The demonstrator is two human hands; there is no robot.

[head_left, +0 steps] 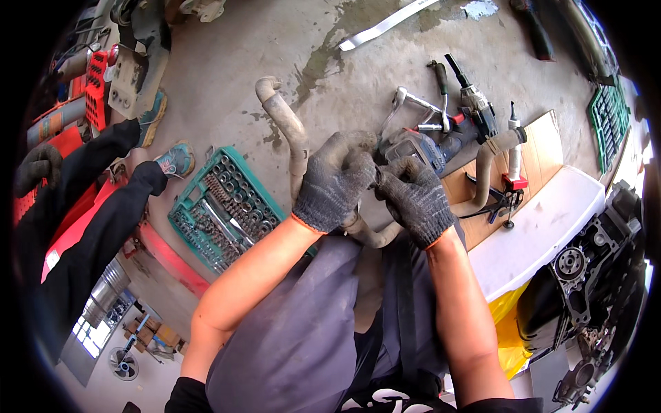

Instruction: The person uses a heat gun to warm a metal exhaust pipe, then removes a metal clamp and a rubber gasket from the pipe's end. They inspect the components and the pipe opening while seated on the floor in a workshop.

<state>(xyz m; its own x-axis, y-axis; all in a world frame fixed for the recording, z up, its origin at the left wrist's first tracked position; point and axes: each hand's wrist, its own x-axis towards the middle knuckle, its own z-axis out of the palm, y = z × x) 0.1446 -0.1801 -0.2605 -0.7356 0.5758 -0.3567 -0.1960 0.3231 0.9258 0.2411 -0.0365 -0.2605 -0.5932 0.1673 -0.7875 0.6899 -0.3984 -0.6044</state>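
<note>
In front of my knees my two gloved hands meet, fingertip to fingertip. My left hand (335, 180) is closed, its thumb and fingers pressed together. Closed in a pinch as well, my right hand (418, 201) faces it. A small dark thing sits between the fingertips, too hidden to name. Beneath the hands runs a dirty beige bent pipe (284, 118), curving from the upper left down past my knees and up to the right; my left glove covers part of it. Just beyond my right hand lies a cordless impact wrench (451, 138) with a ratchet (441, 84) near it.
A green socket set case (227, 213) lies open at the left. At the right are cardboard (544, 141), pliers (494, 208), a white tube (514, 155), a white panel (544, 227) and an engine (585, 258). Another person's legs (103, 213) are at the far left.
</note>
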